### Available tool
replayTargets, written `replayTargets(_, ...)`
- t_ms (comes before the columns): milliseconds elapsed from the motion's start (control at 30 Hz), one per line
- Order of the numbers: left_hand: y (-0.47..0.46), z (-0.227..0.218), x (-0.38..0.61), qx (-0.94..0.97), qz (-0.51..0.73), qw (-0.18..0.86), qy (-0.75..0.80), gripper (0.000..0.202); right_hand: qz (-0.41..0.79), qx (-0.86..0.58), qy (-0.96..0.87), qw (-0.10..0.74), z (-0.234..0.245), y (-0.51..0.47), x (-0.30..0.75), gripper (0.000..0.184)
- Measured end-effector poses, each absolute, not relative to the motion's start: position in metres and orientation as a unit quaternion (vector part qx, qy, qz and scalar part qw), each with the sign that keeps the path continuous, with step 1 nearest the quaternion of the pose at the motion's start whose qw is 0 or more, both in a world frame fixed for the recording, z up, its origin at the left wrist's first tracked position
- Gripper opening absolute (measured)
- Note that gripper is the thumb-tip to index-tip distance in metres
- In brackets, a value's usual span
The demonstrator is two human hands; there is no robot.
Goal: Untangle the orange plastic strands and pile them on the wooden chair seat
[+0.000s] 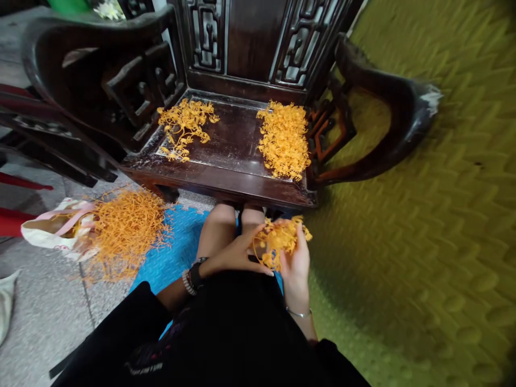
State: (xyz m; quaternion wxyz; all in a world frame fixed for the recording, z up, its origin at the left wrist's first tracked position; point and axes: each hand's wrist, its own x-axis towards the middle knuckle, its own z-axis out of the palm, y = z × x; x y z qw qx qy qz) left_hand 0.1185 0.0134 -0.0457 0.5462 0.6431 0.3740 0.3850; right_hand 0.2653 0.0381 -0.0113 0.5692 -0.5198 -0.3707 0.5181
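Note:
Over my lap, a tangled bunch of orange-yellow curly pieces [284,236], which look like small plastic flower parts, sits between my two hands. My right hand [297,260] grips it from the right, fingers up and thumb in front. From the left my left hand [237,251] curls around it, its thumb stretched along the near side; some fingertips are hidden behind the bunch. Ahead, on a dark wooden chair seat [236,131], a loose heap of similar curly pieces [185,126] lies at left, and a denser heap [284,140] at right.
A large pile of thin orange strands [129,228] spills from a white bag [44,231] on the floor at left. Under my legs is a blue foam mat [177,236]. The chair's curved armrests [387,129] flank the seat, and a yellow-green textured surface [423,258] fills the right.

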Motion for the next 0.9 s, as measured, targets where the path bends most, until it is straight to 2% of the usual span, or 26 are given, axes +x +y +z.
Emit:
replayTargets(133, 0.008, -0.043, 0.112, 0.568, 0.390, 0.613, 0.388, 0.055, 0.466, -0.524, -0.323, 0.636, -0.007, 0.048, 0.263, 0.038)
replayTargets(233, 0.000, -0.038, 0.098, 0.563, 0.358, 0.620, 0.413, 0.039, 0.400, -0.531, -0.291, 0.688, -0.003, 0.054, 0.278, 0.040)
replayTargets(433, -0.013, -0.020, 0.078, 0.541, 0.327, 0.598, 0.492, 0.030, 0.462, -0.431, -0.343, 0.695, 0.025, 0.046, 0.293, 0.057)
replayTargets(700, -0.011, -0.015, 0.036, 0.473, 0.461, 0.470, 0.585, 0.021, 0.532, -0.381, -0.393, 0.646, 0.050, 0.032, 0.271, 0.063)
replayTargets(900, -0.011, -0.011, 0.017, 0.495, 0.452, 0.465, 0.578, 0.020, 0.626, -0.219, -0.422, 0.618, 0.065, 0.020, 0.271, 0.067)
